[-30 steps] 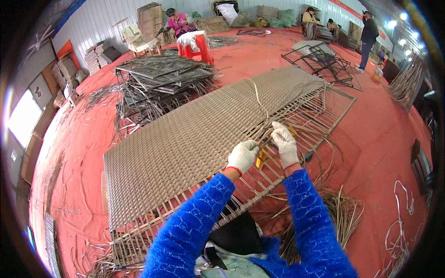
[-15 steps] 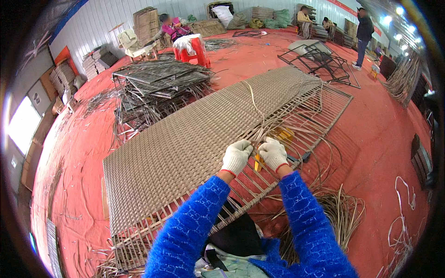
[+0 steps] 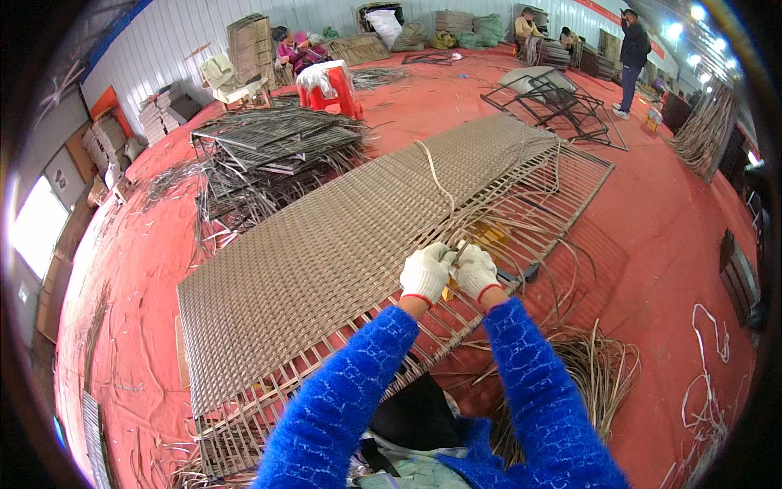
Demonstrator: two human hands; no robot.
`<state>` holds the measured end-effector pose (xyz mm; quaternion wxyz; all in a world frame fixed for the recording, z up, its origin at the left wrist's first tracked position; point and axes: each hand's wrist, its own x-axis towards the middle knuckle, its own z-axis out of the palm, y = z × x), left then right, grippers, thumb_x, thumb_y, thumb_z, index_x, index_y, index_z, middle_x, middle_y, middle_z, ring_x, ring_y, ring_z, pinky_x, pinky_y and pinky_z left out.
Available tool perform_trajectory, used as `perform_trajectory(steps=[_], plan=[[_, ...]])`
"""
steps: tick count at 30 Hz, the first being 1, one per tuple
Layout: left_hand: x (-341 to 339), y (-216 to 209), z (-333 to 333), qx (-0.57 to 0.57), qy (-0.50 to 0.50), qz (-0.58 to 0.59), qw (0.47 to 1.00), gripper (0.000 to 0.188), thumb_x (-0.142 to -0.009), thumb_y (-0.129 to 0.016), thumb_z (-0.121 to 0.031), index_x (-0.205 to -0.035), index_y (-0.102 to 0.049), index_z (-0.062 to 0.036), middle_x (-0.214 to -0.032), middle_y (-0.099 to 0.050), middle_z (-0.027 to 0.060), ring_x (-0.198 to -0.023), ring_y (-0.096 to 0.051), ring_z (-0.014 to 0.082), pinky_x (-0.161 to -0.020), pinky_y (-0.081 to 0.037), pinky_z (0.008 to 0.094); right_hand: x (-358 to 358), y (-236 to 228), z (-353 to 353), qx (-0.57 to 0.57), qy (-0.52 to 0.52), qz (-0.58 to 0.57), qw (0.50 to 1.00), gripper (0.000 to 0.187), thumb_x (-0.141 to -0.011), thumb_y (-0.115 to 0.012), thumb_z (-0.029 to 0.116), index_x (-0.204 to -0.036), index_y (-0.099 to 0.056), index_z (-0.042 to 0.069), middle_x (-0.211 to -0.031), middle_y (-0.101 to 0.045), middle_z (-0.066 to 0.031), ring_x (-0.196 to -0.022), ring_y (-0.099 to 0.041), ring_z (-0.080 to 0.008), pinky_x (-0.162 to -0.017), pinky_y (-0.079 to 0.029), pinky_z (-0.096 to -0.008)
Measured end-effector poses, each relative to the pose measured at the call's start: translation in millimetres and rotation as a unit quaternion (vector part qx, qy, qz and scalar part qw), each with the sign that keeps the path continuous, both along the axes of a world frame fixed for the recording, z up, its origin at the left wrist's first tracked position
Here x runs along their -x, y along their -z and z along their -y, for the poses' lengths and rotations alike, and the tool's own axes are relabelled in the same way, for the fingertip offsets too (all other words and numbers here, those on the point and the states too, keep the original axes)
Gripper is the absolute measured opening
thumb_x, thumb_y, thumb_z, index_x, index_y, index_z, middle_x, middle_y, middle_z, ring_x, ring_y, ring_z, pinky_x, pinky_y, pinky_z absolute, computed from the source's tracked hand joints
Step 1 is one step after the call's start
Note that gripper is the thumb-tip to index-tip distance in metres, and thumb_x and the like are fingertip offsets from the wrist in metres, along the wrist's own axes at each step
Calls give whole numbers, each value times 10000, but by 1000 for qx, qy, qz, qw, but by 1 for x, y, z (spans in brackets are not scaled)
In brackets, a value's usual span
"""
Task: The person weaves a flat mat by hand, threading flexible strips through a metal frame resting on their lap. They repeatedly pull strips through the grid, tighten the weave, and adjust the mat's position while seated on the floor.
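Observation:
A long woven rattan panel (image 3: pixel 326 269) lies slanted in front of me, its weave dense on the far side and its bare crosswise strands showing on the near side. Both my hands wear white knit gloves. At the edge of the weave, my left hand (image 3: pixel 426 272) has its fingers curled and pinched on a rattan strip. Close beside it, almost touching, my right hand (image 3: pixel 477 271) pinches at the same spot on a strip. Loose rattan strips (image 3: pixel 489 213) fan out beyond my hands over the panel. The exact grip of the fingertips is partly hidden.
Stacked dark frames (image 3: pixel 269 155) with loose strips stand beyond the panel at left. A red stool (image 3: pixel 332 96) is behind them. Black metal frames (image 3: pixel 562 102) lie at far right. A bundle of strips (image 3: pixel 599 375) lies by my right arm. Several people are farther back.
My left hand has shifted slightly right, closing the gap to my right hand. My right hand has moved slightly left and down. The whole view has shifted a little.

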<state>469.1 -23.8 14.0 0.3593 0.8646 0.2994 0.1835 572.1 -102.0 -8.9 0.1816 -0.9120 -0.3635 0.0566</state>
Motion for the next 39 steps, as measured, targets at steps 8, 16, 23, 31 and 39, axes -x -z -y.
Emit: perform_trajectory(steps=[8, 16, 23, 31, 39], plan=[[6, 11, -16, 129, 52, 41, 989, 268, -918, -608, -274, -1094, -695, -93, -910, -721, 81, -843, -657, 169, -778, -505, 316, 3, 1, -2, -36, 28, -27, 999, 367, -777, -707, 243, -1105, -637, 93, -1106, -643, -177, -1037, -621, -338, -880, -511, -419], [32, -8, -41, 95, -4, -132, 987, 262, -793, -620, -278, -897, -740, -71, -847, -721, 105, -787, -667, 184, -716, -523, 315, -26, 11, 4, 7, -199, 64, 978, 353, -832, -642, 502, -1036, -709, 222, -1253, -554, -172, -1138, -540, -373, -958, -452, -454], [17, -11, -22, -57, 17, -260, 964, 335, -809, -506, -341, -984, -736, -172, -1027, -703, 124, -953, -669, 347, -820, -525, 427, -44, 27, 3, -44, -252, 2, 967, 405, -897, -590, 446, -1141, -679, 135, -1391, -445, -280, -1199, -512, -405, -976, -441, -434], [16, -13, -18, -52, -11, -246, 968, 349, -797, -539, -340, -977, -735, -114, -1013, -702, 161, -946, -671, 352, -809, -529, 439, -49, 29, 2, -69, -286, -31, 955, 349, -904, -606, 394, -1086, -660, 100, -1231, -536, -245, -1102, -553, -388, -905, -466, -427], [10, -2, -12, -74, -4, -206, 976, 311, -832, -546, -368, -948, -717, -136, -965, -702, 147, -932, -666, 352, -794, -528, 450, -49, 37, -1, -46, -298, 20, 953, 336, -915, -586, 393, -1029, -688, 95, -1214, -567, -257, -1124, -552, -387, -913, -470, -421]])
